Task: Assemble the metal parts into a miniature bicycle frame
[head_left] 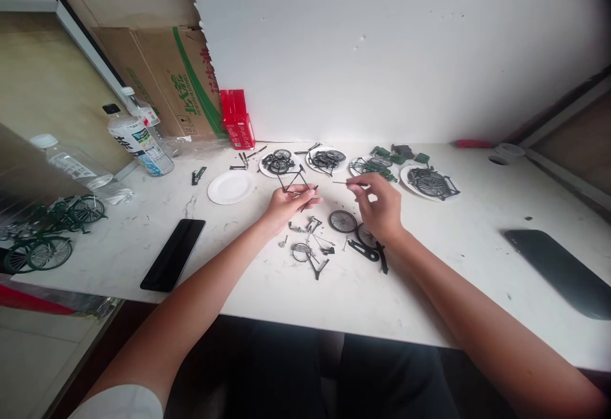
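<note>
My left hand (287,204) is closed on a small black model bicycle frame (292,181), held a little above the white table (429,260). My right hand (379,204) pinches a thin metal rod (344,183) whose tip points left toward the frame. Below the hands lie loose parts: a small black wheel (343,221), a second wheel (366,236) partly hidden by my right hand, a spring, screws, and black mudguard pieces (367,252).
Paper plates (231,187) hold wheels and green parts along the back. A black phone (173,254) lies at left, a dark flat object (563,272) at right. Water bottles (140,141), a cardboard box (167,78), a red pack (237,120) and finished green model bicycles (48,228) stand at left.
</note>
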Tool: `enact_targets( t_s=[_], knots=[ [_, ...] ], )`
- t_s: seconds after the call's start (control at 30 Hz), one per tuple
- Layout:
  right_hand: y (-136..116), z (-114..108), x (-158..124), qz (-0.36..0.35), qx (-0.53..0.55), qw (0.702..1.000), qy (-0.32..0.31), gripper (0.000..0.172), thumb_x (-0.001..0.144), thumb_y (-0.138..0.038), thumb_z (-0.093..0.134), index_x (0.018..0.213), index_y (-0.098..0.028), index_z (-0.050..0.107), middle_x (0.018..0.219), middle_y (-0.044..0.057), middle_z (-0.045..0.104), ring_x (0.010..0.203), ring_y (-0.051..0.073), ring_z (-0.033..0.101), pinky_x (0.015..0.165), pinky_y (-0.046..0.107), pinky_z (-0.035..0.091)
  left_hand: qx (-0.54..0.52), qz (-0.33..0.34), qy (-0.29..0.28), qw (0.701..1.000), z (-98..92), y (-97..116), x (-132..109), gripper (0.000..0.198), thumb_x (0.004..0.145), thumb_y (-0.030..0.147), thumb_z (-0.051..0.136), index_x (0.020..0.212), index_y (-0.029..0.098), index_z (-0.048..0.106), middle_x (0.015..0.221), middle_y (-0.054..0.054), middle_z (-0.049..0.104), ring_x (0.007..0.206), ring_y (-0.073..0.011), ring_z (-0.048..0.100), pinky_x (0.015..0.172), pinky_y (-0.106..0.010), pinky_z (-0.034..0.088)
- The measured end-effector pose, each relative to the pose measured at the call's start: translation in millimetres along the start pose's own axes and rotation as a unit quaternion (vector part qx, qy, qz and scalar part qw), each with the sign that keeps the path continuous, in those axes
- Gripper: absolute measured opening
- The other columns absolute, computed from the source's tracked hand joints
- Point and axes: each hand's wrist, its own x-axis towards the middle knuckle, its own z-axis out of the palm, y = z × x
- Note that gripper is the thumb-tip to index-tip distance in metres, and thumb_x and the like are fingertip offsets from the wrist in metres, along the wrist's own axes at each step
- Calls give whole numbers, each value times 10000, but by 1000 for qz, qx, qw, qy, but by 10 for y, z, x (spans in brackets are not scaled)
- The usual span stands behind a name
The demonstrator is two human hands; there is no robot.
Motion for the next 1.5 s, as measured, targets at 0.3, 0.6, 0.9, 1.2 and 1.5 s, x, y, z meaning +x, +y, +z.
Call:
enact_targets(
  t_s=[0.3,0.6,0.9,1.2,1.5],
  knots=[
    [-228,-18,-182,13,49,997,-50,285,1053,-513,593,1086,-284,760,1075,60,823,980,250,775,785,390,637,33,18,-27,999,37,-68,-46,470,763,396,937,1116,135,770,1183,-160,780,1050,-282,790,885,-327,546],
    [-235,-47,-182,2,50,996,-80,271,1056,-487,599,1103,-297,788,1096,34,831,972,244,789,798,374,639,37,8,-44,998,61,-73,-73,453,789,372,923,1139,123,780,1153,-174,793,1072,-295,785,934,-365,560],
    [-193,-55,-167,-73,18,994,-77,195,1067,-340,613,1139,-252,772,1056,34,835,885,195,786,697,301,616,41,4,-38,998,65,-98,-65,450,792,368,916,1141,119,779,1183,-180,790,1086,-306,783,952,-371,564],
    [-214,-47,-173,-77,10,994,-79,180,1056,-314,633,1134,-252,784,1075,40,835,862,202,784,633,299,601,91,50,3,995,78,-108,-55,510,764,461,917,1106,109,781,1077,-161,812,1019,-307,798,998,-459,602],
    [-221,-26,-180,-70,-4,993,-99,176,1044,-307,659,1138,-236,790,1040,37,834,816,191,768,653,299,607,101,56,15,993,93,-121,-58,551,714,489,942,1063,93,785,1099,-174,807,1012,-330,796,993,-512,621]
  ],
)
